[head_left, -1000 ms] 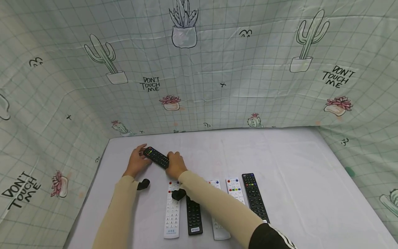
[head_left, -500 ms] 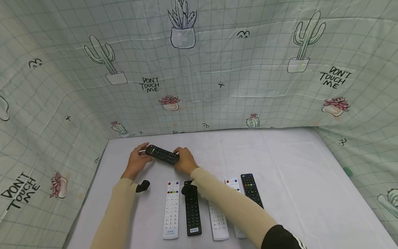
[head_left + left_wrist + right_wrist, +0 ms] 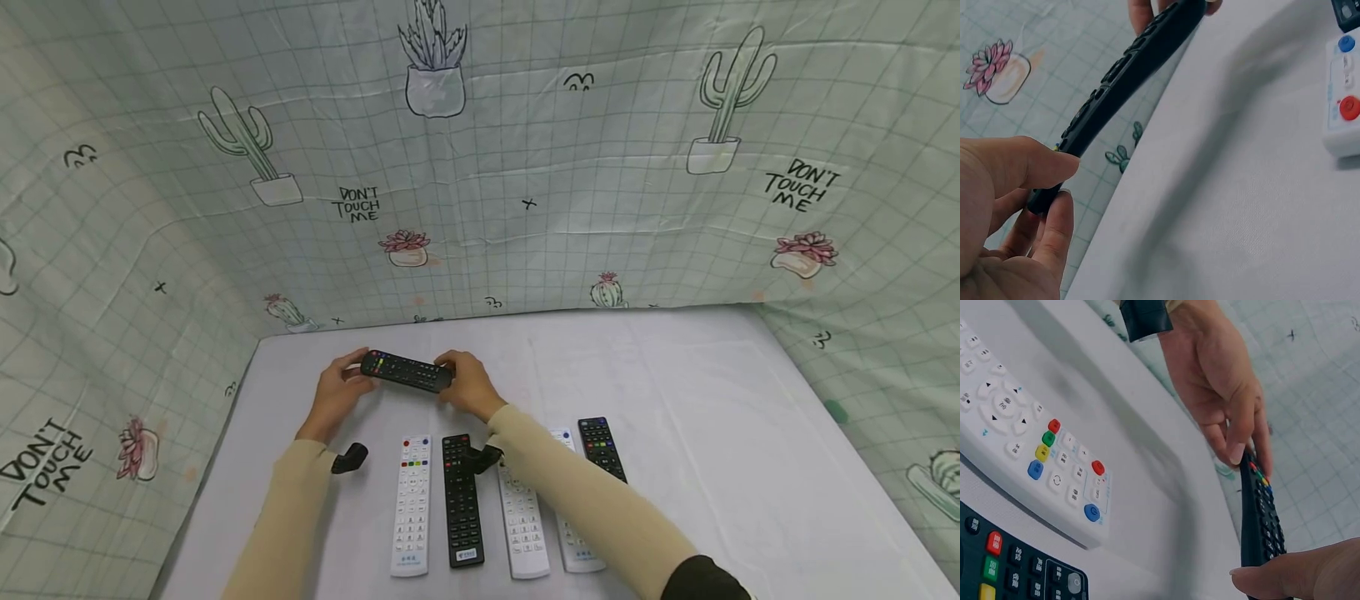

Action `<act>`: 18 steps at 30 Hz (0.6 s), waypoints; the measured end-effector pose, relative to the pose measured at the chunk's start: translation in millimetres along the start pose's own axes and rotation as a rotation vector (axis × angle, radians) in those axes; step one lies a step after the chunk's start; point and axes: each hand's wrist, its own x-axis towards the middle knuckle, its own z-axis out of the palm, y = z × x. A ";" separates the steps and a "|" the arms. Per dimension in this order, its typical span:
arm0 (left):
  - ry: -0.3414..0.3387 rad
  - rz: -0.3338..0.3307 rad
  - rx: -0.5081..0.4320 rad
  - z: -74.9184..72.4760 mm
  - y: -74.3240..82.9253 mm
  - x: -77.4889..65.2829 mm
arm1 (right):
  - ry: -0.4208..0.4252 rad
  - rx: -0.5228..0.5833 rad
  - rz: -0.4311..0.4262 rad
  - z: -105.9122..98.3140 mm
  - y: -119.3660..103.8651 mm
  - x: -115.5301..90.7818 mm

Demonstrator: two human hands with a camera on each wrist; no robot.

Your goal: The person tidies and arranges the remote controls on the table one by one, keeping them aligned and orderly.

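A black remote control (image 3: 407,372) is held above the far left part of the table, between both hands, its buttons facing the head camera. My left hand (image 3: 337,395) pinches its left end, thumb on one side and fingers on the other, as the left wrist view shows. At the other end my right hand (image 3: 468,385) grips the remote, and its thumb (image 3: 1291,575) lies along the edge in the right wrist view. Below the hands lie a white remote (image 3: 411,508) and a second black remote (image 3: 462,504).
Farther right are two more white remotes (image 3: 525,525) (image 3: 577,546) and another black remote (image 3: 600,446), partly hidden under the right sleeve. A white cloth covers the table (image 3: 697,400). Cactus-print curtains (image 3: 495,167) stand behind it and at both sides.
The held black remote has shifted right and turned closer to level. My right hand has moved right with it; the left hand has followed slightly.
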 end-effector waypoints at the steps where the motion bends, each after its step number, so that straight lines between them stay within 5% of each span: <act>1: -0.003 0.002 -0.002 0.7 0.5 -1.6 | 0.002 -0.001 -0.003 -1.6 0.3 -1.6; 18: -0.073 0.016 -0.070 23.3 7.5 -22.3 | 0.051 0.059 -0.010 -33.4 17.5 -26.6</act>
